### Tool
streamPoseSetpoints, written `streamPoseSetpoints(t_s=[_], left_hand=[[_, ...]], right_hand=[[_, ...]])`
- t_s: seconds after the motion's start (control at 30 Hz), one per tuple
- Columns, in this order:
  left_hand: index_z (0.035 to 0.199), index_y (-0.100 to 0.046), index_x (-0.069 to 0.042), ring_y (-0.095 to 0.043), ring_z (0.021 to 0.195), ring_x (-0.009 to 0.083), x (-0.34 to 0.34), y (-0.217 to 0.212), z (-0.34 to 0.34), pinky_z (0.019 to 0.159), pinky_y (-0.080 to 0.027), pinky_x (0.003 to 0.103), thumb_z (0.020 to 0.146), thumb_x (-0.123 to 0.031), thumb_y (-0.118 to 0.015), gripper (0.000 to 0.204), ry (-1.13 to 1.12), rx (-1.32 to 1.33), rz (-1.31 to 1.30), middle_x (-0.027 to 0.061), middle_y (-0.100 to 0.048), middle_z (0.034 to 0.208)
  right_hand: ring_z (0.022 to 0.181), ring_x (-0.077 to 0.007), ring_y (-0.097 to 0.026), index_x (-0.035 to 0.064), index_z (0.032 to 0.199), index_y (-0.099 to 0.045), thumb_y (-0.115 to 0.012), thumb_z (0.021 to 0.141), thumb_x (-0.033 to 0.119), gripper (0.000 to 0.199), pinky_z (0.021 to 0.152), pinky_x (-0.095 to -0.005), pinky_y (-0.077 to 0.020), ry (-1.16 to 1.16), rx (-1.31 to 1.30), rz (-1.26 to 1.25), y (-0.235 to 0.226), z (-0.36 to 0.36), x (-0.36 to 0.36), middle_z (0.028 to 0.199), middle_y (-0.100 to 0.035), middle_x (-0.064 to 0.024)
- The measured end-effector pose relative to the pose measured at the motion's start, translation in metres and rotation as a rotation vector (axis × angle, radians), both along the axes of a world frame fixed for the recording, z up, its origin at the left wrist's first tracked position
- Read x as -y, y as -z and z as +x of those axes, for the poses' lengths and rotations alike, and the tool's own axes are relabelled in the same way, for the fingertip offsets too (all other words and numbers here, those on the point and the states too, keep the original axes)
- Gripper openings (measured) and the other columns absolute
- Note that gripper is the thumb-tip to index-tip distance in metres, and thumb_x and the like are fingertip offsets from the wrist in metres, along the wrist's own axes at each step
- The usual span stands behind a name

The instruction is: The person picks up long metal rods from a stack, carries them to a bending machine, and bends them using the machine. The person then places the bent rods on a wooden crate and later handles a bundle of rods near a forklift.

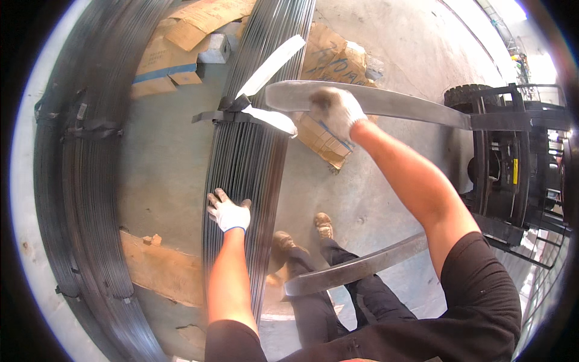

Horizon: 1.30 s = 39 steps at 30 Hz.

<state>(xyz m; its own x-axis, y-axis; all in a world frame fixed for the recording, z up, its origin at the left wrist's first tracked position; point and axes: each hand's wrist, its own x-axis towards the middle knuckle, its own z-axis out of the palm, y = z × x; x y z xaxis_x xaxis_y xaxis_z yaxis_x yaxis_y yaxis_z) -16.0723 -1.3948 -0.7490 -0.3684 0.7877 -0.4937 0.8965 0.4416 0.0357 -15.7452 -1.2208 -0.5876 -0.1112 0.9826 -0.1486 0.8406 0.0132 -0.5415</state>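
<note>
My left hand [228,213], in a white glove with dark-stained fingertips, lies with its fingers spread on a long bundle of thin dark metal bars [250,157]. The bundle runs away from me, and a black strap [208,116] is tied around it. White strips [272,65] stick out beside the strap's knot. My right hand [339,110], gloved too, is over the far fork [416,105] of a forklift, near its tip. Motion smears the fingers there, so I cannot make out whether they grip the fork.
The forklift [512,157] stands at the right, its near fork [356,265] passing over my legs. More strapped bar bundles [90,157] lie along the left. Flattened cardboard [163,268], torn boxes [160,63] and a grey block [215,49] are on the concrete floor [163,163].
</note>
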Motion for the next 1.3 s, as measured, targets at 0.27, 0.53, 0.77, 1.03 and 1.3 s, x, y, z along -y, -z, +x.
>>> streamPoseSetpoints(t_s=[0.27, 0.53, 0.77, 1.03, 1.3], left_hand=[[0.158, -0.033, 0.002, -0.044, 0.139, 0.0539, -0.027, -0.011, -0.002, 0.117, -0.043, 0.052, 0.076, -0.036, -0.088, 0.106, 0.003, 0.068, -0.073, 0.0327, -0.032, 0.161], [0.155, -0.036, 0.002, -0.043, 0.139, 0.0561, -0.038, -0.012, -0.003, 0.116, -0.044, 0.053, 0.073, -0.032, -0.09, 0.104, -0.033, 0.063, -0.124, 0.0324, -0.032, 0.162], [0.155, -0.038, 0.0, -0.042, 0.139, 0.0572, -0.044, -0.003, -0.005, 0.11, -0.051, 0.052, 0.074, -0.038, -0.088, 0.103, 0.004, 0.017, -0.177, 0.0308, -0.032, 0.161], [0.151, -0.04, 0.001, -0.045, 0.137, 0.0564, -0.048, -0.011, -0.004, 0.111, -0.051, 0.052, 0.07, -0.032, -0.092, 0.102, -0.023, 0.032, -0.155, 0.0317, -0.035, 0.159], [0.153, -0.038, 0.0, -0.042, 0.14, 0.0556, -0.049, -0.014, 0.0, 0.112, -0.051, 0.051, 0.074, -0.037, -0.089, 0.1, -0.009, 0.016, -0.185, 0.0296, -0.031, 0.162]], right_hand=[[0.118, -0.0367, -0.068, 0.0208, 0.127, -0.073, -0.061, 0.09, 0.014, 0.039, 0.101, -0.0439, -0.0544, -0.09, 0.394, 0.065, 0.11, -0.017, -0.173, 0.123, -0.072, -0.0179], [0.134, -0.033, -0.058, 0.0231, 0.133, -0.068, -0.059, 0.096, 0.013, 0.039, 0.107, -0.0489, -0.0514, -0.304, 0.71, 0.104, 0.174, -0.047, -0.224, 0.138, -0.062, -0.009], [0.121, -0.0308, -0.064, 0.0133, 0.106, -0.077, -0.062, 0.095, 0.019, 0.02, 0.105, -0.0448, -0.0517, -0.385, 0.692, 0.277, 0.164, -0.052, -0.236, 0.12, -0.071, -0.0097], [0.083, -0.0294, -0.075, 0.0129, 0.106, -0.071, -0.062, 0.095, 0.023, 0.017, 0.087, -0.0498, -0.0548, -0.891, 0.718, -0.011, 0.027, -0.105, -0.154, 0.085, -0.074, -0.006], [0.099, -0.0302, -0.073, 0.015, 0.12, -0.069, -0.067, 0.089, 0.016, 0.031, 0.093, -0.0453, -0.0562, -0.915, 0.776, -0.288, 0.042, 0.013, -0.037, 0.096, -0.073, -0.0118]])
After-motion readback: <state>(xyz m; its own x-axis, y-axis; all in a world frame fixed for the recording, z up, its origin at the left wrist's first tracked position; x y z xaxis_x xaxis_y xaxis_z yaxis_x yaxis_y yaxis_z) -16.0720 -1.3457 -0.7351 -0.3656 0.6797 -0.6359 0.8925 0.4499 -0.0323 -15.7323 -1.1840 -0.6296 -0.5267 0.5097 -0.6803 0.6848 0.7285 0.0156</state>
